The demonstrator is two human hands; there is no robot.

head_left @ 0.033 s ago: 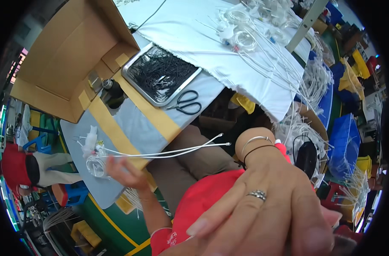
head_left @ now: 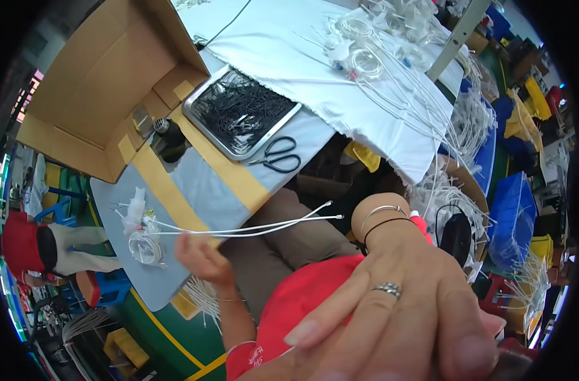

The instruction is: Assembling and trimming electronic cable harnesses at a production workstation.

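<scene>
Two hands are in view, and they are well apart from each other. The right hand (head_left: 397, 311) is large and close to the camera, with its back shown; one ring (head_left: 388, 290) is on a finger, and two bracelets (head_left: 384, 217) are around the wrist. Its palm is hidden, so I cannot tell if it holds something. The left hand (head_left: 203, 259) is near the table edge with fingers partly bent, just beside two white cables (head_left: 264, 230); I cannot tell if it touches them. These cables cross near their ends and reach from one clear coil (head_left: 146, 249) on the grey table (head_left: 194, 168), past its edge, over the lap. Farther on the table are two tan strips (head_left: 229, 168), one metal tray (head_left: 240, 156) with many thin black pieces (head_left: 238, 101), too many to count, one pair of scissors (head_left: 266, 160) beside it, and one open cardboard box (head_left: 92, 82).
</scene>
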